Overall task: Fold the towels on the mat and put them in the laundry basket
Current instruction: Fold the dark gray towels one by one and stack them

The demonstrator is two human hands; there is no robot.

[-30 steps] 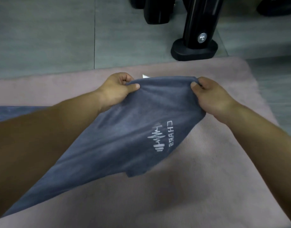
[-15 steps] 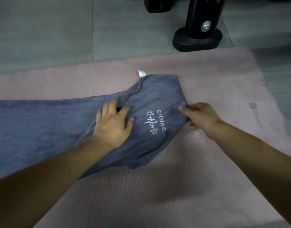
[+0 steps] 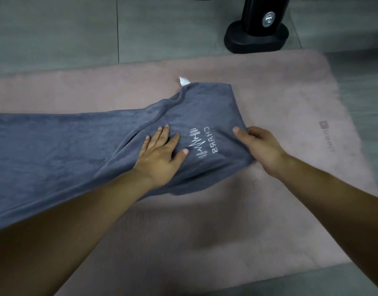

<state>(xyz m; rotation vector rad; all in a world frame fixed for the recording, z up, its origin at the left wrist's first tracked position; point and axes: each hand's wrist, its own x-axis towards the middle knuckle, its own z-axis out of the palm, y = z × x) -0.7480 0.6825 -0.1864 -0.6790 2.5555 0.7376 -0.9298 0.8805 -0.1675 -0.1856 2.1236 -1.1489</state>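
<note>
A long grey-blue towel point(image 3: 55, 146) with a white logo and a small white tag lies across the pink mat point(image 3: 226, 221), running off the left edge. Its right end is folded back over itself. My left hand point(image 3: 162, 152) lies flat on the towel just left of the logo, fingers straight. My right hand point(image 3: 258, 146) grips the towel's right edge, thumb on top and fingers curled under the cloth. No laundry basket is in view.
A black machine foot with a silver bolt point(image 3: 256, 33) stands on the grey tiled floor point(image 3: 55, 28) just beyond the mat's far edge. The mat's right end carries a faint printed logo point(image 3: 327, 135).
A second ago both hands held the towel's end up by its corners. They have lowered it onto the mat; the left hand let go and flattened on the cloth, the right still holds the edge.
</note>
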